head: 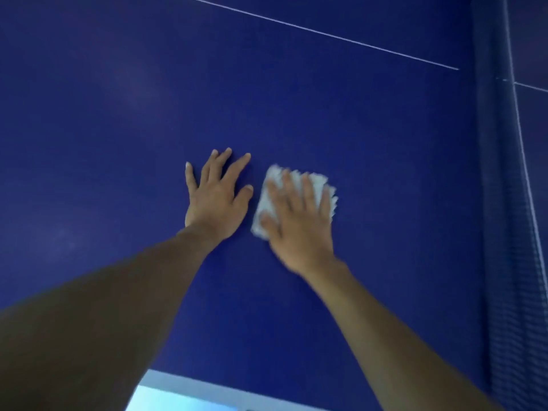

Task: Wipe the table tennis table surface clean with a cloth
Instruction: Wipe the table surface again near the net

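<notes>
Two hands flat on the table (118, 114): your left hand (218, 200), fingers spread, holds nothing; your right hand (296, 221) presses the white cloth (317, 180) at mid-frame with straight fingers. Nothing pinches it, so a fast stroke could leave it bunched or behind.

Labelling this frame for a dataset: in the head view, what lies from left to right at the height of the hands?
left hand, flat on the table → cloth, pressed under the right hand → net

The right hand (299, 221) lies on the cloth (292, 200) on the table (118, 114), left hand (216, 200) just beside.
</notes>
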